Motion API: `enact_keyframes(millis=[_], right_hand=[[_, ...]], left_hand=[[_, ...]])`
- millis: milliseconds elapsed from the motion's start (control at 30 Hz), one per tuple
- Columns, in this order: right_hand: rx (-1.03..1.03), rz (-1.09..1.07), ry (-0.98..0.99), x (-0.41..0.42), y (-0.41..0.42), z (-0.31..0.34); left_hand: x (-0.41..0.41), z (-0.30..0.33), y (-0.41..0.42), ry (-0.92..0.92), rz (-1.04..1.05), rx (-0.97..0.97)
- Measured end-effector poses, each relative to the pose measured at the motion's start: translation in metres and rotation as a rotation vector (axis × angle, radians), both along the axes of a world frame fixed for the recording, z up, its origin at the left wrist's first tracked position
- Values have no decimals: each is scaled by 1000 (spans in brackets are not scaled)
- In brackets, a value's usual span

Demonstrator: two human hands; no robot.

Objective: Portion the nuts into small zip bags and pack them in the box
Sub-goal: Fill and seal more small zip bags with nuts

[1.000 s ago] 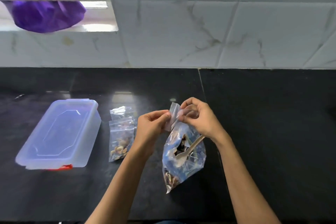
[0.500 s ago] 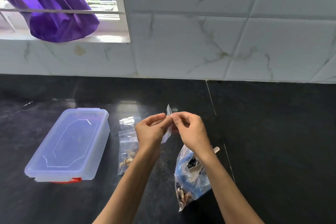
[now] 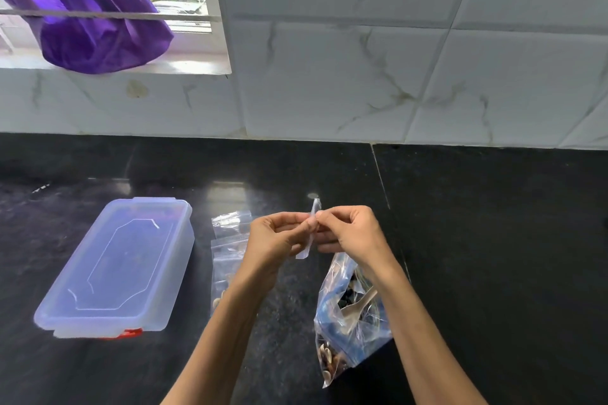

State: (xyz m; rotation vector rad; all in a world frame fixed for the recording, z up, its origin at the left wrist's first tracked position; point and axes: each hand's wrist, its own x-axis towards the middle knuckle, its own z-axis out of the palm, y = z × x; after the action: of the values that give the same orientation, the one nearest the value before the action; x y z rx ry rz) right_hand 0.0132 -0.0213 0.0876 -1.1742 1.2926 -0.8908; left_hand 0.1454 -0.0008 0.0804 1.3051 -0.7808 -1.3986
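A black counter (image 3: 493, 256) carries a lidded plastic box (image 3: 115, 266) at the left. A big bag of nuts (image 3: 348, 316), a spoon inside, slumps near the right forearm. Filled small bags (image 3: 227, 256) lie between box and arms. The left hand (image 3: 276, 240) and right hand (image 3: 348, 233) meet, both pinching an empty small bag (image 3: 311, 230). The slippery film may resist opening, and the arm could knock over the big bag.

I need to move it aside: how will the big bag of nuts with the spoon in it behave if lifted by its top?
The big bag would probably sag; its thin film is crumpled. The nuts sit low, so it may swing bottom-heavy. The spoon looks loose and could slip out.
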Motion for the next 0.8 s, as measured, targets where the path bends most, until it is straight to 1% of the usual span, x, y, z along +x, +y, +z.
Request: enact_keyframes(millis=[67, 200, 300, 367, 467, 600, 667, 733, 800], right_hand=[[-57, 18, 72, -1, -1, -4], [-142, 66, 188, 1, -3, -10], [-218, 103, 262, 3, -2, -9], [-244, 73, 324, 6, 0, -10], [-268, -51, 453, 12, 5, -12], [-301, -128, 572, 14, 6, -12], [-293, -114, 575, 14, 5, -12], [-227, -64, 511, 13, 5, -14], [-93, -9, 349, 12, 3, -17]], left_hand=[[-1, 0, 0, -94, -19, -18], [-8, -6, -4, -497, 48, -160], [-6, -9, -7, -639, 71, -214], [-5, -13, -8, -744, 61, -246], [-7, -17, -7, -918, 33, -300], [-3, -21, -10, -990, 87, -313], [-2, -22, -10, -998, 93, -349], [-3, -18, -8, -970, 83, -372], [-3, -14, -7, -935, 93, -388]])
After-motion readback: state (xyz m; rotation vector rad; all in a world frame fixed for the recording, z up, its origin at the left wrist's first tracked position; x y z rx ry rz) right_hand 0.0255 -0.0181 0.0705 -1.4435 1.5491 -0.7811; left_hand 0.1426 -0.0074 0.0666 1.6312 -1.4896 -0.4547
